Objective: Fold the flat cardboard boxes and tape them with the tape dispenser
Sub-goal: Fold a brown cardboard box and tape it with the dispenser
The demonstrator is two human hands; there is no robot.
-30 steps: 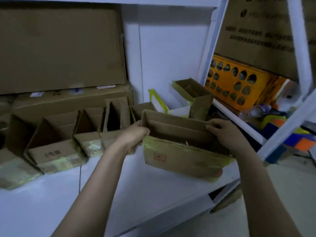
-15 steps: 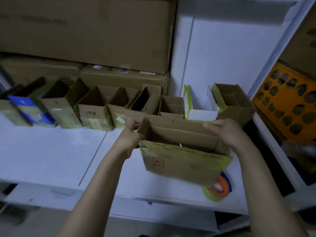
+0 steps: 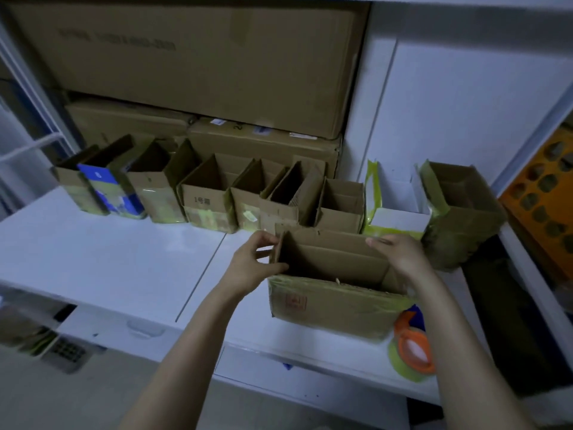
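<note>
The box (image 3: 328,308) stands open-topped at the front of the white tabletop (image 3: 108,265), with yellowish tape across its near face and a red stamp at the left. Whether its base sits on the tabletop or hangs just above it I cannot tell. The left hand (image 3: 251,265) pinches the short left end flap between thumb and fingers. The right hand (image 3: 400,256) holds the right end, with its fingers laid over the top edge and its thumb hidden. The tape dispenser (image 3: 414,347), orange with a yellowish roll, lies just beside the box's right front corner and is partly hidden by the right forearm. A row of boxes (image 3: 207,200) already folded lines the back of the tabletop.

The box looks light and empty. Its corrugated walls should be stiff across the panels but will give at the creases, and the loose top flaps will swing. A grip on a flap alone would likely let the body sag or twist, so the better hold is probably at the two short ends near the corners, where two walls brace each other. The taped face may be slick under the fingers
</note>
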